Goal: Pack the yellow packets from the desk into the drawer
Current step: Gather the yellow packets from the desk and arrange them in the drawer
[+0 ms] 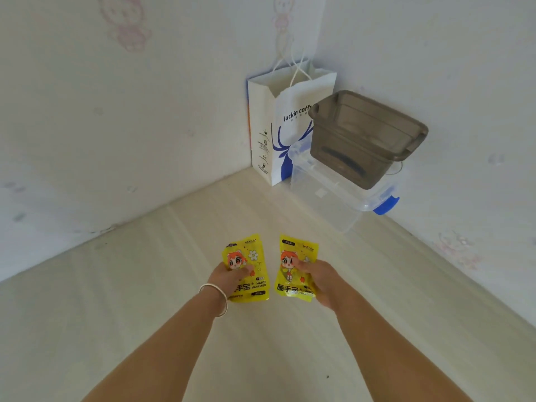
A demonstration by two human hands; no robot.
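Fingers of the left hand (227,278) pinch one yellow packet (249,266), thumb pressed on its printed face; right hand (320,281) pinches a second yellow packet (294,266) likewise. Both packets are just above the pale desk (145,314), side by side, near each other. Bracelet (216,298) on left wrist. Paper bag (278,123) and stacked plastic boxes (362,140) stand in the corner.

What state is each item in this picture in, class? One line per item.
Left yellow hand-warmer packet: gripped by left hand.
Right yellow hand-warmer packet: gripped by right hand.
White paper carrier bag: upright, open.
Grey plastic tub: tilted on clear lidded plastic box.
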